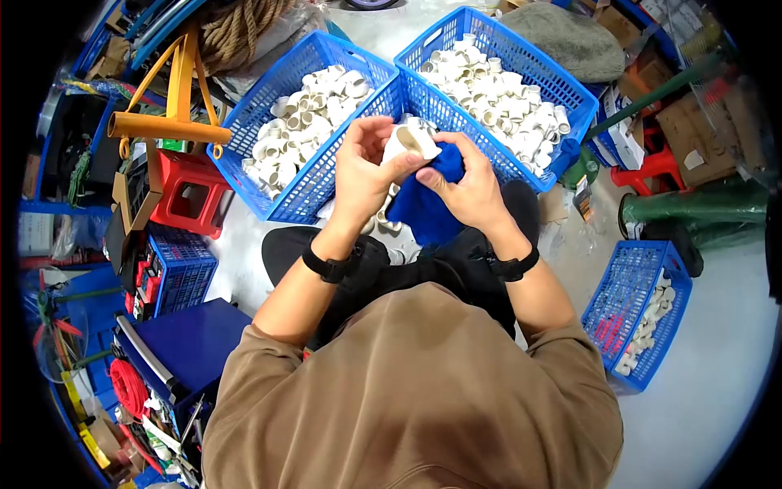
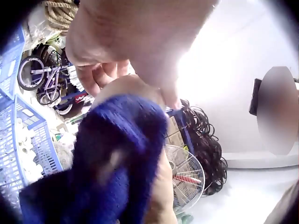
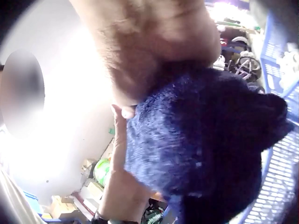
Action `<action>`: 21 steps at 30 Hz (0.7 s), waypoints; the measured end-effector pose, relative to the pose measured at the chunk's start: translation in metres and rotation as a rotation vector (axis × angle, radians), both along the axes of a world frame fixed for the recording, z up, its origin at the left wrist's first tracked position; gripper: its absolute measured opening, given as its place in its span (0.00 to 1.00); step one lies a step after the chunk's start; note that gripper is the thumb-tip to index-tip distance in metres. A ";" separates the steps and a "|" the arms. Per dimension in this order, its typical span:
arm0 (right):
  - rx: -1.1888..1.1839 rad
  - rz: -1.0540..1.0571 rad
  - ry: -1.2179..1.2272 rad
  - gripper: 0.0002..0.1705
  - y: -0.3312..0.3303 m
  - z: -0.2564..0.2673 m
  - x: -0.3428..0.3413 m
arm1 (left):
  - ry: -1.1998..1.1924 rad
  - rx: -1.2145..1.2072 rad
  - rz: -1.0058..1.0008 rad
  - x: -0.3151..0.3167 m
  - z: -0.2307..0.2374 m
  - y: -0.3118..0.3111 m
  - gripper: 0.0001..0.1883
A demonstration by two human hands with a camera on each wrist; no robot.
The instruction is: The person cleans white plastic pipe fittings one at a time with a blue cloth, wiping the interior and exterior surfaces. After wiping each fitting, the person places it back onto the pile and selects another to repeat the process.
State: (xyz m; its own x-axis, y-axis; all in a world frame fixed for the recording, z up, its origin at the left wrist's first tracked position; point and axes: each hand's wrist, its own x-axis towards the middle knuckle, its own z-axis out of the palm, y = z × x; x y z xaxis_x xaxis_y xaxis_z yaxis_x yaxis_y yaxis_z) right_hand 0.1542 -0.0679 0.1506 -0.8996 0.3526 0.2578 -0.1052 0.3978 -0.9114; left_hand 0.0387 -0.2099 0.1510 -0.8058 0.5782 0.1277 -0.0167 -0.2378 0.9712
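A white plastic pipe fitting with a wide round opening is held up between the two hands. My left hand grips it from the left, thumb along its lower edge and fingers behind. My right hand holds a dark blue fluffy cloth against the fitting's right side, the thumb pointing toward the left thumb. In the left wrist view the cloth covers much of the fitting. The cloth fills the middle of the right wrist view, hanging below the right hand and hiding its fingertips.
Two blue crates, one at left and one at right, hold many white fittings. A smaller blue crate with fittings stands at the lower right. A red stool and an orange metal frame are on the left.
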 end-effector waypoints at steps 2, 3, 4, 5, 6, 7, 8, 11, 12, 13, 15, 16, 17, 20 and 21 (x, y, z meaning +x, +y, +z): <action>0.206 -0.185 0.152 0.35 0.000 -0.017 -0.005 | 0.013 -0.019 -0.003 0.010 -0.023 0.004 0.26; 0.202 -0.197 0.170 0.33 -0.004 -0.016 -0.005 | 0.092 -0.044 0.072 0.020 -0.022 0.007 0.27; 0.200 -0.196 0.165 0.33 -0.007 -0.017 -0.003 | 0.170 -0.070 0.149 0.029 -0.019 0.008 0.28; 0.090 -0.141 0.137 0.32 -0.009 -0.018 -0.002 | 0.134 -0.054 0.176 0.033 -0.018 0.008 0.30; -0.018 -0.086 0.112 0.30 -0.010 -0.018 -0.001 | 0.134 -0.055 0.177 0.032 -0.019 0.005 0.30; -0.056 -0.058 0.157 0.28 -0.010 -0.023 -0.001 | 0.206 -0.098 0.149 0.028 -0.020 0.002 0.30; -0.060 -0.058 0.155 0.28 -0.008 -0.025 0.000 | 0.277 -0.143 0.120 0.025 -0.021 -0.001 0.31; -0.119 0.053 0.153 0.25 -0.001 -0.028 0.006 | 0.256 -0.094 0.023 0.019 -0.027 -0.002 0.31; -0.119 0.052 0.154 0.25 0.002 -0.029 0.008 | 0.225 -0.058 -0.029 0.017 -0.029 -0.002 0.30; -0.158 0.068 0.128 0.24 0.004 -0.030 0.010 | 0.186 -0.053 -0.077 0.014 -0.032 -0.004 0.29; -0.182 0.098 0.102 0.21 0.005 -0.031 0.013 | 0.155 -0.062 -0.153 0.008 -0.034 -0.006 0.28; -0.186 0.095 0.099 0.21 0.006 -0.029 0.015 | 0.120 -0.069 -0.230 0.006 -0.034 -0.008 0.28; -0.241 0.106 0.014 0.21 0.006 -0.026 0.018 | 0.067 -0.080 -0.288 0.003 -0.033 -0.010 0.26; -0.275 0.109 0.019 0.20 0.010 -0.036 0.012 | -0.227 -0.073 -0.425 0.000 -0.031 -0.016 0.24; -0.278 0.041 0.016 0.21 0.010 -0.038 0.010 | -0.228 -0.008 -0.375 0.003 -0.031 -0.011 0.22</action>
